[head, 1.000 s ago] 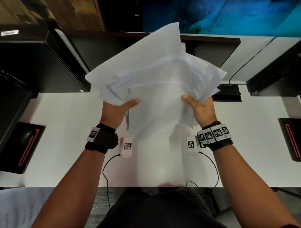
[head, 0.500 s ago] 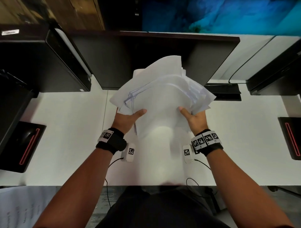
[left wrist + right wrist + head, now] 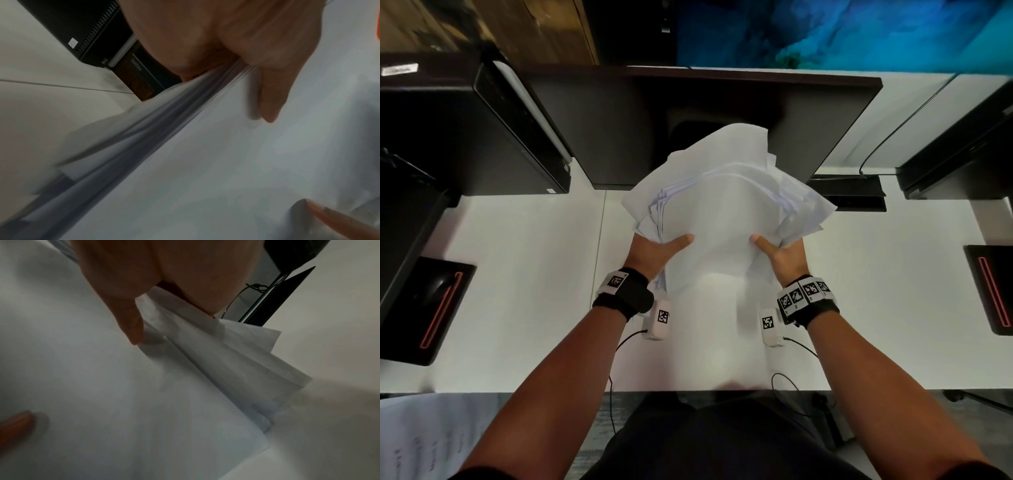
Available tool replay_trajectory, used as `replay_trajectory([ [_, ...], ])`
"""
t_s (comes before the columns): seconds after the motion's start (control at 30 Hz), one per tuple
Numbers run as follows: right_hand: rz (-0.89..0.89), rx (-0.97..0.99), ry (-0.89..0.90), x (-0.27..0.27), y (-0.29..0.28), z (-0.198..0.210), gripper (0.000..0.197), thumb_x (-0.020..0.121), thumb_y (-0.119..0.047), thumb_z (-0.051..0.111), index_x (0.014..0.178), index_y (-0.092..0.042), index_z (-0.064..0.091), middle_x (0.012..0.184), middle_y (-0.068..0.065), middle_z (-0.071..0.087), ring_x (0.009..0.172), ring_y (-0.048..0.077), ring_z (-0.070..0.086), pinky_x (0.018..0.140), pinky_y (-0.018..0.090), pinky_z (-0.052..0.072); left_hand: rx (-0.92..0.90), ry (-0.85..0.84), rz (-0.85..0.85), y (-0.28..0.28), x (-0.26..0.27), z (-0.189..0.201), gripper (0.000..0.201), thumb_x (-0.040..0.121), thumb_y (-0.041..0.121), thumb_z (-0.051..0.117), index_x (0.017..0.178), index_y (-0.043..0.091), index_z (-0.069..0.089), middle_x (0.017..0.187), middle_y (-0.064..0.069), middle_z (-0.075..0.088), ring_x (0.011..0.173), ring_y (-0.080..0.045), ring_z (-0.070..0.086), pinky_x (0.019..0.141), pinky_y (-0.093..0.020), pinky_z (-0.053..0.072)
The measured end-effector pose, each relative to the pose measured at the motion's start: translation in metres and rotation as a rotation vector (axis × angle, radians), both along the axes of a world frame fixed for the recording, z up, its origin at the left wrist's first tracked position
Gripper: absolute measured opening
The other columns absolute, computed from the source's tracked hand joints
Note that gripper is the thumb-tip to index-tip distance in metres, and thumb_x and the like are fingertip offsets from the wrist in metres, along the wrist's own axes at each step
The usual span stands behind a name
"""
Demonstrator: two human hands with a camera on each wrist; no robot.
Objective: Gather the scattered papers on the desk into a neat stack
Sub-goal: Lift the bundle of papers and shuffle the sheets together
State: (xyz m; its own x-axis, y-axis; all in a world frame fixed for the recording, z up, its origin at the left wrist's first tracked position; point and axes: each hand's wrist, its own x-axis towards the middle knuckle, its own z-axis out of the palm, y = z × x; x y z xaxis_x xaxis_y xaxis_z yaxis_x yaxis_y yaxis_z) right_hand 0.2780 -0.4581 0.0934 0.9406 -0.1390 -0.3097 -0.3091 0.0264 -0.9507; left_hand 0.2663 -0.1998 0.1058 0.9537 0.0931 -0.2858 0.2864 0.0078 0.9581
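A loose, fanned bundle of white papers [image 3: 722, 212] is held over the middle of the white desk [image 3: 517, 274], its sheets splayed out at the left, right and far edges. My left hand [image 3: 654, 253] grips the bundle's left edge, thumb on top and fingers hidden beneath. My right hand [image 3: 784, 253] grips the right edge the same way. In the left wrist view the papers [image 3: 205, 162] show stacked edges under the thumb of my left hand [image 3: 269, 97]. The right wrist view shows the papers [image 3: 205, 369] fanned apart under the thumb of my right hand [image 3: 131, 324].
A dark monitor [image 3: 688, 120] stands just behind the papers. A black computer case [image 3: 465, 137] sits at far left, a black pad with a red stripe [image 3: 424, 308] at left and another [image 3: 993, 287] at right. A printed sheet [image 3: 421, 438] lies below the desk's front-left edge.
Both hands have lowered the bundle toward the desk and drawn closer together. The sheets look less spread than a second ago.
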Motion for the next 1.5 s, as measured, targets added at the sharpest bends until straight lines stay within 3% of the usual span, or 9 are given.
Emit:
replay_trajectory([
  [0.2, 0.040, 0.113, 0.006, -0.001, -0.009, 0.003, 0.044, 0.078, -0.004, 0.080, 0.115, -0.023, 0.066, 0.116, 0.004, 0.072, 0.108, 0.021, 0.069, 0.090, 0.039, 0.056, -0.033, 0.017, 0.014, 0.003, 0.004, 0.000, 0.040, 0.076, 0.005, 0.085, 0.109, 0.020, 0.069, 0.098, 0.014, 0.077, 0.097, -0.003, 0.072, 0.079, -0.017, 0.056],
  [0.4, 0.231, 0.212, 0.046, 0.020, -0.027, 0.025, 0.048, 0.078, 0.011, 0.072, 0.122, -0.006, 0.064, 0.116, 0.012, 0.072, 0.108, 0.029, 0.069, 0.086, 0.040, 0.058, -0.094, 0.009, -0.067, 0.018, 0.010, 0.001, 0.053, 0.072, -0.005, 0.084, 0.120, 0.013, 0.067, 0.115, -0.004, 0.075, 0.108, -0.020, 0.071, 0.090, -0.034, 0.057],
  [0.6, 0.220, 0.257, 0.021, 0.026, -0.023, 0.029, 0.056, 0.073, 0.010, 0.075, 0.125, -0.009, 0.062, 0.123, 0.016, 0.068, 0.114, 0.032, 0.066, 0.091, 0.044, 0.056, -0.129, 0.030, -0.123, 0.016, 0.011, 0.003, 0.048, 0.073, 0.001, 0.085, 0.115, 0.021, 0.072, 0.119, -0.007, 0.073, 0.113, -0.024, 0.069, 0.101, -0.044, 0.052],
  [0.73, 0.186, 0.224, 0.046, 0.028, -0.024, 0.025, 0.054, 0.072, 0.009, 0.077, 0.122, -0.009, 0.064, 0.120, 0.015, 0.069, 0.112, 0.031, 0.067, 0.095, 0.051, 0.053, -0.143, 0.001, -0.112, 0.014, 0.014, 0.005, 0.054, 0.075, -0.004, 0.082, 0.124, 0.014, 0.067, 0.120, -0.009, 0.072, 0.115, -0.026, 0.068, 0.103, -0.046, 0.052],
  [0.93, 0.169, 0.229, 0.086, 0.019, -0.022, 0.024, 0.051, 0.076, 0.010, 0.074, 0.122, -0.008, 0.064, 0.117, 0.014, 0.071, 0.109, 0.031, 0.068, 0.088, 0.045, 0.057, -0.094, 0.031, -0.080, 0.012, 0.009, 0.000, 0.053, 0.078, 0.009, 0.084, 0.127, 0.013, 0.065, 0.122, -0.005, 0.072, 0.116, -0.023, 0.067, 0.105, -0.050, 0.049],
  [1.1, 0.057, 0.219, 0.113, 0.016, -0.018, 0.021, 0.044, 0.075, -0.002, 0.081, 0.117, -0.008, 0.066, 0.114, 0.015, 0.072, 0.105, 0.033, 0.070, 0.094, 0.054, 0.053, 0.014, -0.043, -0.036, 0.001, 0.008, 0.005, 0.052, 0.085, 0.018, 0.080, 0.132, 0.022, 0.060, 0.123, 0.007, 0.071, 0.119, -0.011, 0.065, 0.109, -0.040, 0.047],
  [1.23, 0.018, 0.210, 0.080, 0.014, -0.014, 0.028, 0.033, 0.077, -0.001, 0.079, 0.105, -0.015, 0.070, 0.110, 0.015, 0.073, 0.102, 0.031, 0.071, 0.094, 0.052, 0.054, 0.060, -0.102, -0.007, 0.000, 0.008, 0.009, 0.069, 0.082, 0.027, 0.083, 0.142, 0.017, 0.050, 0.136, -0.001, 0.062, 0.129, -0.016, 0.057, 0.115, -0.043, 0.041],
  [1.4, -0.013, 0.228, -0.011, 0.006, -0.010, 0.031, 0.040, 0.081, 0.006, 0.073, 0.116, -0.012, 0.066, 0.112, 0.011, 0.073, 0.103, 0.028, 0.071, 0.087, 0.040, 0.058, 0.037, -0.133, 0.021, 0.002, 0.002, 0.009, 0.069, 0.079, 0.026, 0.084, 0.140, 0.016, 0.053, 0.138, -0.004, 0.061, 0.132, -0.023, 0.054, 0.116, -0.050, 0.037],
  [1.5, -0.010, 0.221, 0.000, 0.001, -0.008, 0.027, 0.044, 0.081, 0.006, 0.072, 0.121, -0.009, 0.063, 0.115, 0.013, 0.072, 0.105, 0.029, 0.070, 0.089, 0.044, 0.057, 0.006, -0.134, 0.019, -0.001, -0.001, 0.008, 0.067, 0.080, 0.026, 0.083, 0.139, 0.014, 0.054, 0.136, -0.005, 0.063, 0.130, -0.024, 0.056, 0.114, -0.052, 0.039],
])
